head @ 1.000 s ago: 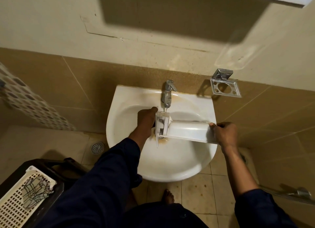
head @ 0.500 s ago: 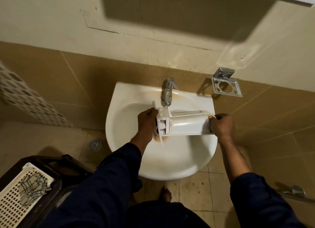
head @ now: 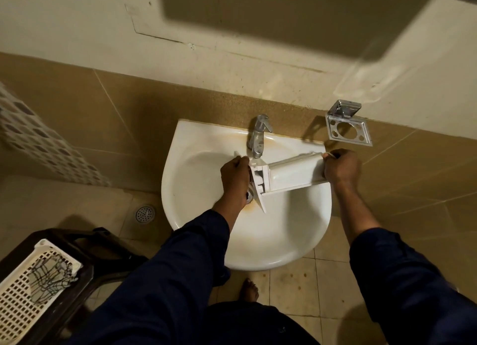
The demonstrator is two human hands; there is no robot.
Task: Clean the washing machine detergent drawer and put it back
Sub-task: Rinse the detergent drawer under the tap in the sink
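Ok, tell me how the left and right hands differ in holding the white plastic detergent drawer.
The left hand grips the white plastic detergent drawer at its panel end, near the chrome faucet; the right hand grips the opposite end, at the right rim of the white ceramic sink. The left arm's dark sleeve nearly reaches the wrist; the right forearm is bare. Both curl round the drawer, holding it over the sink.
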